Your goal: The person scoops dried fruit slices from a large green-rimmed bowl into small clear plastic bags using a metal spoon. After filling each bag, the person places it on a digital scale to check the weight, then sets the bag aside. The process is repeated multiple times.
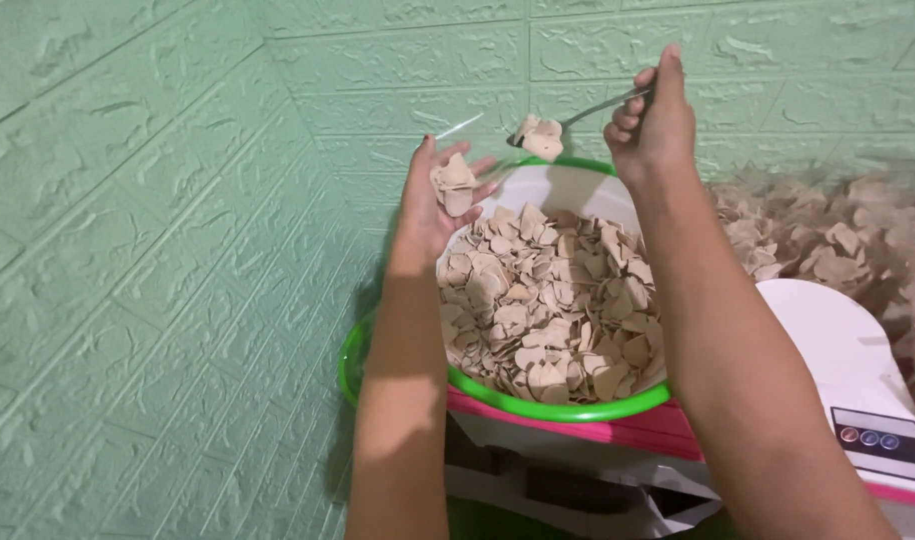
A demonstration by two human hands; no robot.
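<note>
- 1 head-worn view is given, looking down over 2 bare forearms toward a green embossed wall (127, 250).
- The left hand (429, 205) is raised above the near-left rim of the basin, palm turned inward; its fingers (477, 172) are curled together around a small clear bag (455, 185) already holding a few chips.
- The right hand (653, 122) is held higher and farther back, its fingers clamped shut on the handle of a metal spoon (597, 107).
- The spoon's long axis is seen to run from the right hand leftward and slightly downward; its bowl carries a small heap of pale chips (539, 137).
- The loaded spoon bowl lies just right of and slightly above the bag mouth, near it but apart; the left hand is the nearer of the 2 to the load.
- Whether the bag mouth is held fully open cannot be told.
- A white basin with a green rim (537, 408) is shown below both hands, filled with flat beige chips (547, 310).
- A white scale with a small panel (847, 360) is placed right of the basin, beside a further loose pile of chips (827, 240).
</note>
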